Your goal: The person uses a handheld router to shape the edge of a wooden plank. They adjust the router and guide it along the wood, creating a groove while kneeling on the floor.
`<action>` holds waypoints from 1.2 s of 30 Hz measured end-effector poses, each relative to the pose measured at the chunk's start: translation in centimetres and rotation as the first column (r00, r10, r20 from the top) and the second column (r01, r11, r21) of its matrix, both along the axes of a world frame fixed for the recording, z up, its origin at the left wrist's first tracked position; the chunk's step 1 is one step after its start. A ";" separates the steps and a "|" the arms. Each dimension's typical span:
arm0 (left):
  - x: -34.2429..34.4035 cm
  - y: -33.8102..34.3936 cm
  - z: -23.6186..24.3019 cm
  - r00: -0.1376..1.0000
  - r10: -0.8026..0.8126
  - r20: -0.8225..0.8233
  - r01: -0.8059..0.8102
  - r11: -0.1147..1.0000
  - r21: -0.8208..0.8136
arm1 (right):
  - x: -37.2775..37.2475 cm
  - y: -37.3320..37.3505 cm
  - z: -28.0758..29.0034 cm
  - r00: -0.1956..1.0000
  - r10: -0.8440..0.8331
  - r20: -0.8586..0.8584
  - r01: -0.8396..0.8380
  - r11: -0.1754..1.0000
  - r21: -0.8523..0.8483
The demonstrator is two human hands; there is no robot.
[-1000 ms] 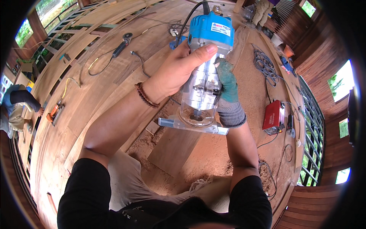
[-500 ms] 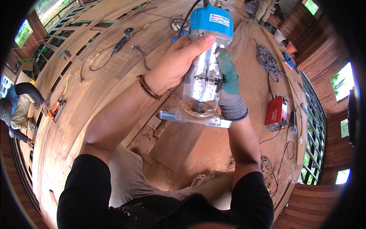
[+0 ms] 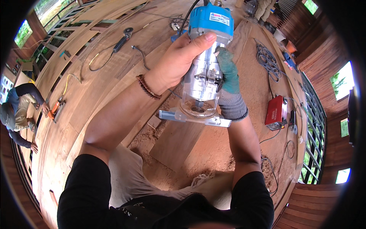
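Between my hands is a trim router (image 3: 206,68) with a blue motor cap, a silver body and a clear base, held up over the floor with its base toward me. My bare left hand (image 3: 179,61), a braided bracelet at the wrist, wraps round the body just under the cap, thumb across the front. In a green and grey glove, my right hand (image 3: 228,76) is closed against the router's right side, by the clamp screw. Most left fingers are hidden behind the tool. Below it a wooden board (image 3: 176,147) lies among sawdust in front of my legs.
An angle grinder (image 3: 122,41) and its cord lie at the far left. A co-worker (image 3: 19,107) crouches at the left edge near an orange tool (image 3: 57,108). To the right are a coiled cable (image 3: 268,61) and a red machine box (image 3: 276,112). Gaps show between far-left floorboards.
The router and both my hands hold nearly the same place; the gloved fingers shift slightly at its side. At the left, the co-worker's head and lower hand have moved.
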State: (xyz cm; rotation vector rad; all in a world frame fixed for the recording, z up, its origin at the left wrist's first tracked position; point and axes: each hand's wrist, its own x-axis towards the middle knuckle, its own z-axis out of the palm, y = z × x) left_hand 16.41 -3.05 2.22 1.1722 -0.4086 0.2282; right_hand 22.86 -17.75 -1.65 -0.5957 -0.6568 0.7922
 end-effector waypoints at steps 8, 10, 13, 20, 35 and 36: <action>0.3 0.1 -0.4 1.000 0.010 -0.004 -0.010 1.000 0.018 | 0.3 0.2 -0.4 1.000 -0.008 0.004 0.008 1.000 0.018; 0.4 0.1 -0.4 1.000 0.018 -0.008 -0.018 1.000 0.024 | 0.3 0.2 -0.4 1.000 -0.014 0.010 0.014 1.000 0.012; 0.5 0.2 -0.6 1.000 0.013 -0.017 -0.012 1.000 0.012 | 0.3 0.3 -0.4 0.998 -0.016 0.056 0.014 0.999 0.031; 0.3 0.2 -0.6 1.000 -0.008 -0.030 0.008 1.000 -0.014 | -0.1 0.4 -0.6 0.968 -0.183 0.172 0.202 0.974 -0.102; 0.4 0.7 -0.1 0.989 -0.070 -0.131 0.065 0.997 -0.046 | -0.8 -0.3 0.2 0.996 -0.072 0.048 0.079 0.984 -0.157; 0.5 0.8 -0.1 0.989 -0.078 -0.124 0.074 0.997 -0.035 | -0.8 -0.3 0.2 0.980 -0.117 0.163 0.147 0.972 -0.184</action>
